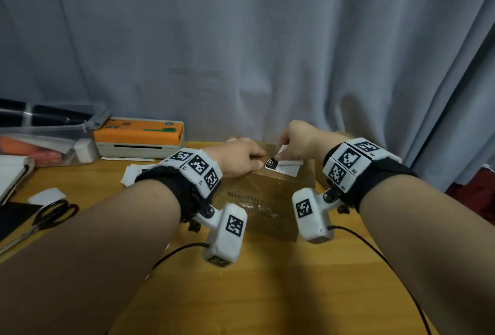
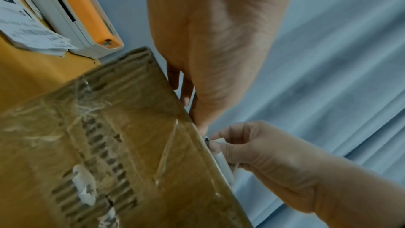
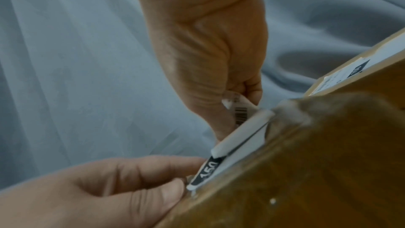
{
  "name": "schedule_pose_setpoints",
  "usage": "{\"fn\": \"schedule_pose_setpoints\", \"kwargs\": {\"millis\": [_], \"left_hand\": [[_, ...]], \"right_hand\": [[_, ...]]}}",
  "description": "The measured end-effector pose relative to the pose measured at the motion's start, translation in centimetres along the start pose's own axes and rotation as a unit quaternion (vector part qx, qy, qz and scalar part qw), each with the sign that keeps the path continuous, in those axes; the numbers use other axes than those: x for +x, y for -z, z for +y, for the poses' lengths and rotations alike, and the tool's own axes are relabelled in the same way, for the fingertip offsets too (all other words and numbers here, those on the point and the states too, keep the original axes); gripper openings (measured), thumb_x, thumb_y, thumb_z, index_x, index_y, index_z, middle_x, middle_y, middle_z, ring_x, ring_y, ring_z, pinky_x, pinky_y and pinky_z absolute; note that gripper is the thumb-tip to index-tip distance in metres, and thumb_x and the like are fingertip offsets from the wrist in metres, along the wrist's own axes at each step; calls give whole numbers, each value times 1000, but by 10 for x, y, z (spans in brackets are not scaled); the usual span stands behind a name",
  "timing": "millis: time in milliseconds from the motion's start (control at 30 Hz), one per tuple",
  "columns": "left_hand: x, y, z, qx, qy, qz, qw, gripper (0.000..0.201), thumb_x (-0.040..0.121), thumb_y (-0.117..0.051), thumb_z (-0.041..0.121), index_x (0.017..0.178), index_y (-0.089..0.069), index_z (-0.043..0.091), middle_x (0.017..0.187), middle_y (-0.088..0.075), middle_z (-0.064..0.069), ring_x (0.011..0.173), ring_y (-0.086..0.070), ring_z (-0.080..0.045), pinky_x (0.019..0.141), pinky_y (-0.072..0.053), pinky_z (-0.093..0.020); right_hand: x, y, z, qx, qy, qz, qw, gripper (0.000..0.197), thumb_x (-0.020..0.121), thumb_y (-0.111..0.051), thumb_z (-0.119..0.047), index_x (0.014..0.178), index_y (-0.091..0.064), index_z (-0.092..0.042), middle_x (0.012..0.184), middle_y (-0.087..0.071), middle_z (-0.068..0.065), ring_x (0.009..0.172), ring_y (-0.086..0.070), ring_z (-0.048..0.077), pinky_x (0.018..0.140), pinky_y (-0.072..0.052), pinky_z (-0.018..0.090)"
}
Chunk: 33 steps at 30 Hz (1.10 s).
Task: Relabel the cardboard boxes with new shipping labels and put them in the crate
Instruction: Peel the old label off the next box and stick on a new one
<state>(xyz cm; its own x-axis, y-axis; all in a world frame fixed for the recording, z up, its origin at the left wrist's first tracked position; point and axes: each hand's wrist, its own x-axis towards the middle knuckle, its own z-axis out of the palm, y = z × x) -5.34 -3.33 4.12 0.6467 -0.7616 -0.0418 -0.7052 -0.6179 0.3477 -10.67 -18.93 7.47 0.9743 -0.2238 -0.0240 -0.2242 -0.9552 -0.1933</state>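
A taped brown cardboard box [image 1: 267, 200] stands on the wooden table [image 1: 267, 281] in front of me. A white shipping label [image 1: 288, 168] with a black "150" corner lies partly stuck on its top. My left hand [image 1: 241, 158] rests on the box top and pinches that black corner [image 3: 206, 171] between thumb and forefinger. My right hand [image 1: 297, 139] pinches a lifted white strip with a barcode [image 3: 238, 110] above the label. In the left wrist view the left hand [image 2: 219, 41] reaches over the box [image 2: 120, 145] and the right hand [image 2: 274, 162] grips the label's edge [image 2: 221, 160].
An orange and white label printer [image 1: 139, 134] sits at the back left beside a clear plastic bin [image 1: 48, 136]. Scissors [image 1: 51, 214] and loose label sheets [image 1: 136, 171] lie on the left. A second labelled box [image 3: 361, 68] stands behind. A grey curtain [image 1: 241, 40] hangs close behind the table.
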Motion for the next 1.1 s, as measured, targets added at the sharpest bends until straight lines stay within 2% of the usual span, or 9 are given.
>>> {"fn": "schedule_pose_setpoints", "kwargs": {"millis": [200, 400, 567, 633, 700, 733, 833, 967, 1100], "left_hand": [[-6, -2, 2, -7, -2, 11, 1000, 45, 97, -44, 36, 140, -43, 25, 147, -37, 2, 139, -24, -24, 117, -16, -40], [-9, -5, 5, 26, 4, 16, 1000, 45, 98, -39, 40, 142, -39, 29, 150, -33, 6, 140, -22, -23, 116, -16, -42], [-11, -6, 6, 42, 0, 18, 999, 45, 100, -35, 39, 144, -35, 29, 152, -31, 5, 141, -21, -24, 115, -15, -41], [-13, -7, 7, 40, -2, 16, 999, 45, 100, -34, 37, 144, -35, 27, 152, -31, 3, 141, -22, -26, 115, -16, -42], [-12, -7, 7, 31, -4, 25, 999, 44, 100, -36, 35, 143, -37, 23, 149, -35, 0, 139, -26, -26, 113, -20, -40], [-11, -7, 7, 5, -6, 37, 999, 44, 99, -40, 33, 141, -40, 20, 146, -40, -3, 136, -32, -26, 111, -24, -37], [-12, -2, 3, -168, -8, 104, 980, 39, 94, -54, 22, 131, -51, 11, 130, -57, -7, 119, -53, -20, 101, -38, -25], [-32, 16, -5, -354, -6, 136, 925, 36, 99, -42, 33, 118, -59, 8, 107, -66, -6, 88, -61, -12, 76, -49, -20], [-63, 32, -21, -354, 1, 117, 928, 45, 100, -33, 42, 113, -61, 8, 93, -68, 0, 85, -63, -12, 81, -51, -29]], "right_hand": [[-8, -6, 5, -26, 55, 69, 996, 18, 78, -73, -30, 71, -62, -19, 65, -48, -6, 74, -52, 17, 55, -35, 25], [-28, 1, 20, 74, 50, 95, 991, 29, 77, -74, -36, 85, -67, -8, 76, -59, 1, 71, -56, 14, 60, -44, 25], [-40, -3, 20, 118, 75, 168, 976, 33, 78, -72, -38, 74, -63, -7, 58, -51, -3, 59, -48, 14, 54, -37, 27], [-43, -9, 19, 236, 66, 274, 930, 30, 82, -70, -33, 70, -60, -7, 56, -49, -4, 56, -46, 13, 55, -38, 27], [-45, -4, 17, 345, 47, 395, 850, 32, 88, -63, -30, 63, -51, -15, 56, -47, -2, 55, -43, 11, 55, -36, 28], [-46, 2, 15, 366, 43, 423, 828, 35, 90, -59, -32, 61, -44, -19, 56, -44, -2, 54, -41, 9, 54, -35, 28], [-51, 12, 3, 340, 51, 409, 845, 43, 96, -48, -36, 59, -32, -23, 55, -36, -6, 48, -38, 4, 47, -30, 16], [-61, -5, -22, 283, 70, 325, 900, 43, 100, -31, -43, 63, -35, -23, 61, -41, -8, 56, -40, 3, 52, -33, 11], [-66, -25, -52, 345, 102, 184, 915, 42, 100, -25, -45, 74, -50, -24, 79, -54, -7, 77, -50, 13, 69, -37, 23]]}}
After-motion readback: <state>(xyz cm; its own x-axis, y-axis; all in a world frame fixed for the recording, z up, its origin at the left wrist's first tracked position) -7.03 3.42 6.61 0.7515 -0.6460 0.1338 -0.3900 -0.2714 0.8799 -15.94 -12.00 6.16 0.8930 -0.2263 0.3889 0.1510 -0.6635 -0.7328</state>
